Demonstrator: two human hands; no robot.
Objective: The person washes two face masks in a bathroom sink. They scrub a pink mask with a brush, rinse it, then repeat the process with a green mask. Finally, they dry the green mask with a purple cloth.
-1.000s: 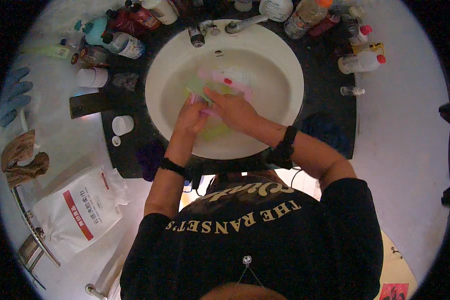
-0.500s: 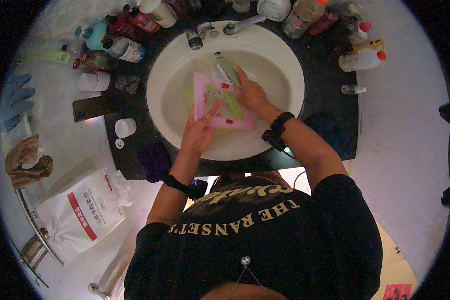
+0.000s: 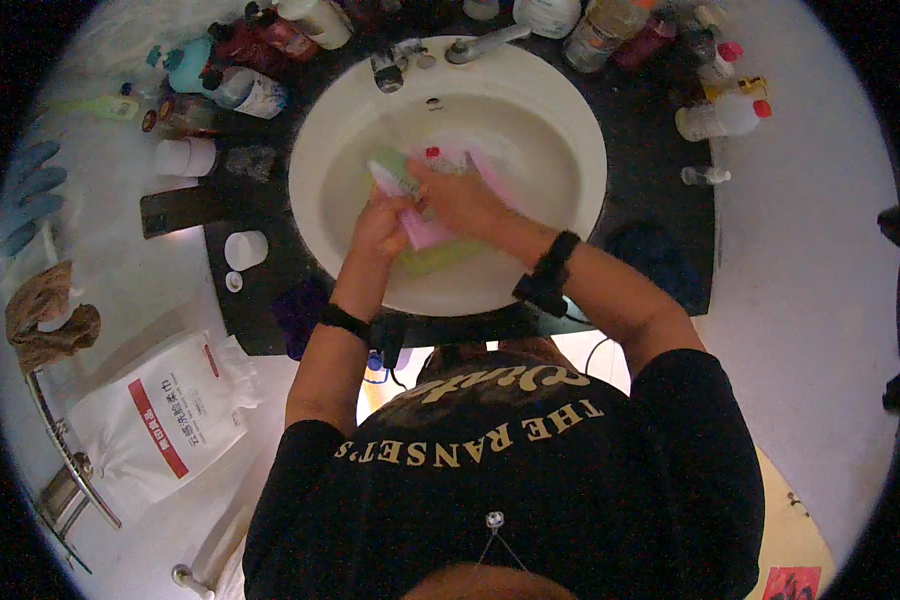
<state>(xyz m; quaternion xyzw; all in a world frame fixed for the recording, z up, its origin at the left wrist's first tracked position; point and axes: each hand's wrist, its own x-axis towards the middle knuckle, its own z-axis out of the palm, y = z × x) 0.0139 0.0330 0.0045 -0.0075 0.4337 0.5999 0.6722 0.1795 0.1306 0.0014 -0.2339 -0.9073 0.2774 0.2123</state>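
Observation:
Both my hands are over the wash basin [image 3: 560,215]. My left hand [image 3: 378,225] is closed on the near-left part of a pink, flat, open-centred frame [image 3: 428,232] with small red spots. A light green piece [image 3: 438,257] of similar flat shape lies under it. My right hand [image 3: 460,200] reaches across the frame, its fingers curled close to my left hand. A pale green object with a white side [image 3: 390,165], smeared by motion, shows at its fingertips. Its exact kind is unclear, and my fingers partly hide the grip.
A tap [image 3: 386,70] and its lever [image 3: 485,45] stand at the basin's far rim. Several bottles crowd the dark counter's back and sides. A white jar [image 3: 246,250] and a phone-like dark slab [image 3: 180,212] lie left; a white package [image 3: 165,420] is at lower left.
My right hand has swung left and nearer, carrying the pale green object from the basin's far middle to beside my left hand. The pink frame has tilted and is now more covered.

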